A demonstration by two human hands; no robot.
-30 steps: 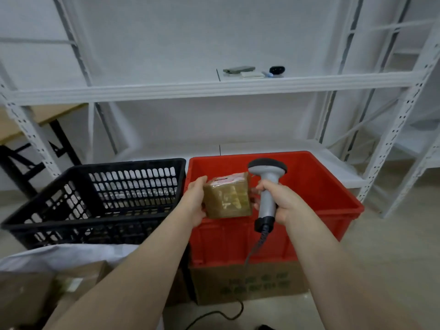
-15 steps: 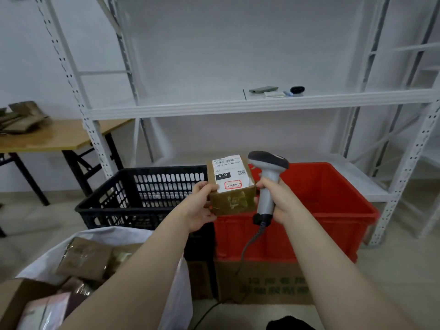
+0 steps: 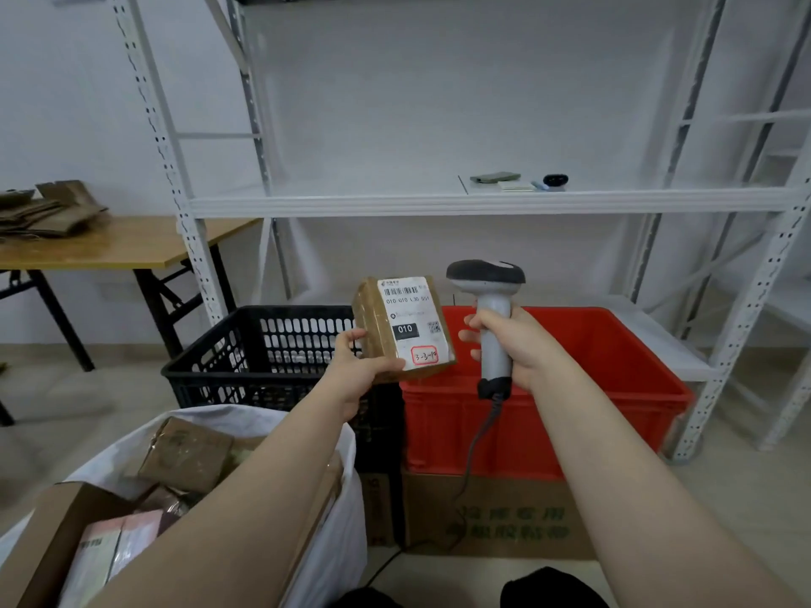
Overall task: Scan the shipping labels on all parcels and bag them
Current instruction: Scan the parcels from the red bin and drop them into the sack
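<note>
Hands both full: the left hand (image 3: 357, 375), raised beyond the white bag (image 3: 342, 520) of parcels, grips a small brown parcel (image 3: 406, 329), label facing up, over the black crate (image 3: 263, 344). Just beside it, the right hand (image 3: 520, 344) wraps the scanner (image 3: 492, 309) handle. This looks like the scanning step. Next, the scanner head needs aiming at the barcode.

Left hand (image 3: 357, 373) holds labelled parcel (image 3: 403, 329); right hand (image 3: 511, 344) grips scanner (image 3: 491, 318).
</note>
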